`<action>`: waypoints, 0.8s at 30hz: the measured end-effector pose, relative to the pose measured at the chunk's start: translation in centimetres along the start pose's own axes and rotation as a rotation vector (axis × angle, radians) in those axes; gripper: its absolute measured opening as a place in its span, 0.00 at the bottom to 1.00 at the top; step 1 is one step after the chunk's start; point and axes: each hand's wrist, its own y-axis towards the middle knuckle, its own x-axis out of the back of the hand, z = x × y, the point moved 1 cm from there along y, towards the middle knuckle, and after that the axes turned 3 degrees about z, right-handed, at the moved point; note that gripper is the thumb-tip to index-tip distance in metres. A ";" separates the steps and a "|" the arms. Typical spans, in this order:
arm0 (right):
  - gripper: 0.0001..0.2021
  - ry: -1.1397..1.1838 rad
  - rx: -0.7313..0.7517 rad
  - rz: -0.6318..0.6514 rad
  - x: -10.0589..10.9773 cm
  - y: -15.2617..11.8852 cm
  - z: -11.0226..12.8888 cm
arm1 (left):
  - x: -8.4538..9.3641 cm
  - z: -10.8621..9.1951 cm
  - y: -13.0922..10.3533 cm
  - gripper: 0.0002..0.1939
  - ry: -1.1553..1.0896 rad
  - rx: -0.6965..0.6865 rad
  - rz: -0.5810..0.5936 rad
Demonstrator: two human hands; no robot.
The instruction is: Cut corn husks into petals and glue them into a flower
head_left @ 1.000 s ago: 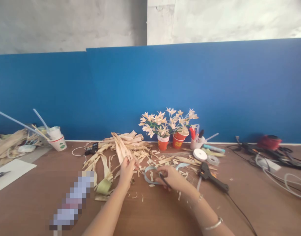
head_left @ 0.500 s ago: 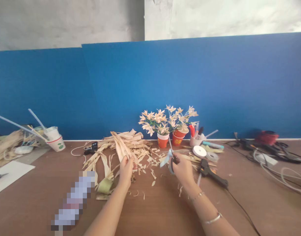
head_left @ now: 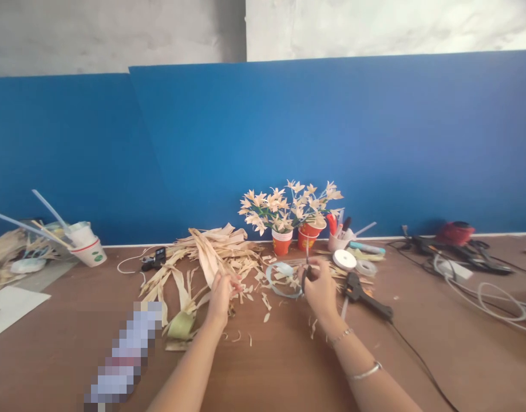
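Note:
My left hand (head_left: 220, 300) is closed on a long, pale strip of dried corn husk (head_left: 205, 258), whose far end reaches over the pile of husks (head_left: 228, 236). In my right hand (head_left: 320, 290) is a pair of dark-handled scissors (head_left: 307, 264), blades pointing up and away. A light-blue ribbon (head_left: 269, 281) curls in a loop on the left of that hand; whether the fingers hold it I cannot tell. Small husk scraps (head_left: 266, 300) lie between the two hands.
Husk flowers (head_left: 273, 204) stand in red paper cups (head_left: 282, 244) at the back. A black glue gun (head_left: 368, 297) with its cord lies right of my right hand, beside a white spool (head_left: 344, 259). Cables (head_left: 494, 286) sprawl at far right; a white cup (head_left: 91, 253) stands left.
The blue ribbon, bunched against my right hand before, now opens into a loop. The scissors point more upright. My left hand keeps its grip on the husk. The view has shifted slightly.

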 end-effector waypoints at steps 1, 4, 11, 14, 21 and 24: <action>0.16 -0.006 0.036 0.055 -0.2 -0.2 0.1 | -0.2 0.0 -0.1 0.06 0.001 0.010 0.019; 0.13 -0.082 0.179 0.274 -0.8 -0.8 0.6 | -0.3 0.3 -0.3 0.08 0.031 0.018 0.018; 0.10 -0.488 0.414 0.650 -1.2 -2.5 1.8 | 0.4 0.6 0.2 0.15 0.096 -0.058 -0.056; 0.07 -0.362 0.290 0.584 -1.7 -2.6 2.0 | 0.2 0.4 0.0 0.17 0.122 0.004 -0.061; 0.21 0.648 -0.041 0.574 -4.0 -3.4 2.8 | -1.4 1.0 -1.1 0.16 0.143 0.044 0.142; 0.22 0.753 -0.140 0.595 -4.2 -3.9 3.3 | -2.0 1.2 -1.6 0.14 0.144 0.048 0.229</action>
